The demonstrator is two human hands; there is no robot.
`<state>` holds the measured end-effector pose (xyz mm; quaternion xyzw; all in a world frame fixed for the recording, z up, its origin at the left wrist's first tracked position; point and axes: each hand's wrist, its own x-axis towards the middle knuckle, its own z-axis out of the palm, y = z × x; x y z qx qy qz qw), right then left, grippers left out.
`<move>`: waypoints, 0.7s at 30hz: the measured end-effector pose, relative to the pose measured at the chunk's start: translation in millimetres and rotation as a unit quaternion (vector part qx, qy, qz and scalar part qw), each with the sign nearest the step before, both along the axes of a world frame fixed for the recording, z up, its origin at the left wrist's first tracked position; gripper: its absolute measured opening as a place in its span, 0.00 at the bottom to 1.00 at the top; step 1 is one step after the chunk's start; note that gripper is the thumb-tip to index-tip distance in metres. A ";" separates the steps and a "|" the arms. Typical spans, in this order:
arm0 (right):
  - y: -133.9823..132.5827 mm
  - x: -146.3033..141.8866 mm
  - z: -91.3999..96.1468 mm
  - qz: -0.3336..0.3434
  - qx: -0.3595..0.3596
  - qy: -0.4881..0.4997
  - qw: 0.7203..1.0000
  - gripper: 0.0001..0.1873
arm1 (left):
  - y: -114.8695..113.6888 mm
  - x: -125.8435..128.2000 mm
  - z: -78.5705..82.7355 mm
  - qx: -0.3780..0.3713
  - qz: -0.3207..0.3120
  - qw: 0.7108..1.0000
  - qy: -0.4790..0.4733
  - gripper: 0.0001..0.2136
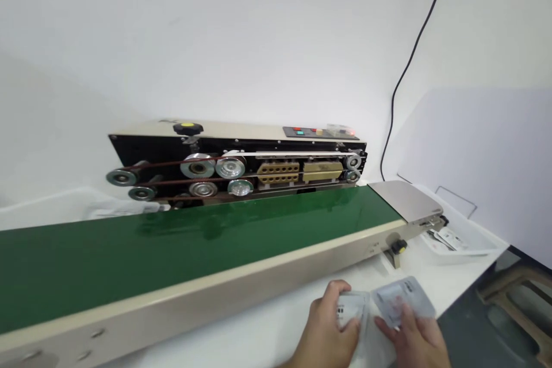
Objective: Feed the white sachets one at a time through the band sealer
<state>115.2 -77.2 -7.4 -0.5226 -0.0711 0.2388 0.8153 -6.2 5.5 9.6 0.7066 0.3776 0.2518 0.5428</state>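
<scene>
At the lower right of the head view, my left hand (323,333) is closed on a small pale pouch (351,306), thumb on its printed face and fingers along the edge; there may be more than one in the grip. Just beside it my right hand (416,339) holds another flat pale pouch (403,294) with dark printing, tilted, thumb and fingers near its lower edge. Both pouches are over the white tabletop (241,330), in front of a band sealer (241,149) with a green conveyor belt (207,241).
The conveyor's beige side rail (215,305) runs across in front of the sealer. A white tray (478,253) with several packets stands at the right, past the metal end plate (407,198). A black cable (414,57) hangs along the wall. A wooden stool (517,299) is at the lower right.
</scene>
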 end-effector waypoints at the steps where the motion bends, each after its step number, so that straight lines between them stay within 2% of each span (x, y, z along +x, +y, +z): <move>1: -4.6 5.4 5.1 -0.032 -0.003 -0.038 0.999 0.29 | 0.5 0.1 0.0 -0.005 -0.001 1.000 0.008 0.16; 3: -13.3 17.7 26.1 -0.061 -0.017 -0.109 0.992 0.31 | 1.2 0.5 -0.2 -0.013 -0.002 1.000 0.019 0.17; 7: -12.0 47.3 90.5 -0.055 -0.033 -0.195 0.979 0.31 | 0.9 1.5 -1.9 -0.029 -0.002 0.999 0.015 0.18; 11: 27.4 78.8 141.5 0.047 0.001 -0.240 0.970 0.29 | 0.4 1.3 -1.9 -0.026 -0.011 1.000 0.002 0.17; 13: 56.2 92.6 156.9 0.107 -0.011 -0.250 0.962 0.25 | 1.3 1.0 -1.2 -0.016 -0.017 1.000 0.005 0.17; 15: 84.6 103.7 168.0 0.134 -0.046 -0.227 0.964 0.19 | 3.1 0.8 -0.6 -0.007 -0.024 1.000 0.007 0.17; 18: 118.7 114.0 179.1 0.130 -0.088 -0.169 0.973 0.12 | 6.3 0.6 0.0 -0.005 -0.031 0.999 0.013 0.18; 21: 139.5 118.4 184.3 0.129 -0.108 -0.152 0.974 0.10 | 8.2 0.3 0.9 -0.001 -0.033 0.999 0.023 0.19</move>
